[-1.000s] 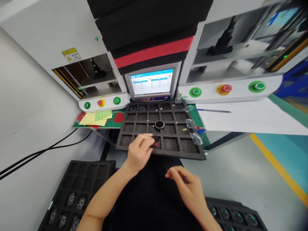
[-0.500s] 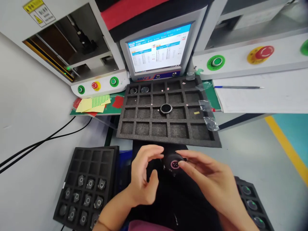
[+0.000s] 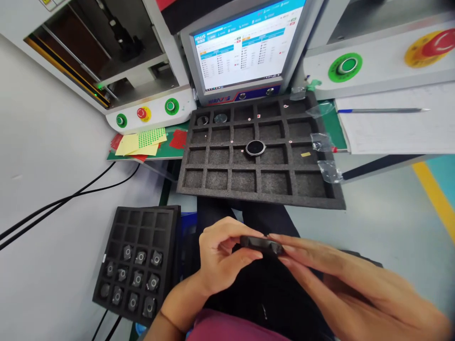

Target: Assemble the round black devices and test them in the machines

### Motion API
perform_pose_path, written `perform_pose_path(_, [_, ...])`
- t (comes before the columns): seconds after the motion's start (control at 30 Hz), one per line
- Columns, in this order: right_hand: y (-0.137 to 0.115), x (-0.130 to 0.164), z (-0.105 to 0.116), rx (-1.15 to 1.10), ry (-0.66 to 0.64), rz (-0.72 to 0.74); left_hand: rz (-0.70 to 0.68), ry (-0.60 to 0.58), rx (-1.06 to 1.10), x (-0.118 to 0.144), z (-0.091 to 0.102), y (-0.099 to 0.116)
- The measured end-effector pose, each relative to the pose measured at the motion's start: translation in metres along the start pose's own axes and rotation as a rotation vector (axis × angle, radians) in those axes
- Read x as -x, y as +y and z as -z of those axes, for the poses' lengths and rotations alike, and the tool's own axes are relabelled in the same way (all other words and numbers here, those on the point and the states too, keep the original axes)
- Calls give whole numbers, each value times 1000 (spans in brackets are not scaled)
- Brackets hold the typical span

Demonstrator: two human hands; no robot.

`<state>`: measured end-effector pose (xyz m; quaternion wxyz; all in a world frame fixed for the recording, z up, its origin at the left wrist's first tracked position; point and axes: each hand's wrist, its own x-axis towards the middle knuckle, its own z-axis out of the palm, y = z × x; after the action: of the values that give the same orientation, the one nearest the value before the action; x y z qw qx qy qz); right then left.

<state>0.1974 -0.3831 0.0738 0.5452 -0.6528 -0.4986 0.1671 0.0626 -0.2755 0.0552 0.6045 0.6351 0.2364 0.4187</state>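
Note:
Between both hands, above my lap, a dark round watch case (image 3: 261, 244) is seen edge-on. My left hand (image 3: 227, 253) grips its left side between thumb and fingers. On its right side, the fingers and thumb of my right hand (image 3: 313, 265) pinch the edge. The case's broad faces are turned out of sight. Just beyond the hands lies a black foam tray (image 3: 245, 200) with square compartments. A second round watch case (image 3: 255, 148), silver-rimmed, rests across a divider there, and small round pieces (image 3: 221, 118) sit in its far left corner.
At the lower left, another foam tray (image 3: 122, 232) holds several wrapped watch parts. A monitor (image 3: 249, 47) stands behind the near tray, between machines with green and red buttons (image 3: 144, 113). Sticker sheets (image 3: 142, 142) lie left; a pen (image 3: 384, 111) lies on paper at right.
My left hand has closed onto the watch case, which only my right hand held before. The case has turned from showing its back with the pink ring to edge-on. The camera view has shifted.

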Motion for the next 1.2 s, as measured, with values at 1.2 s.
perform_pose_path(1.2, [19,-9,-2,-219,53,33,-32,-154,4,-14,3,-10])
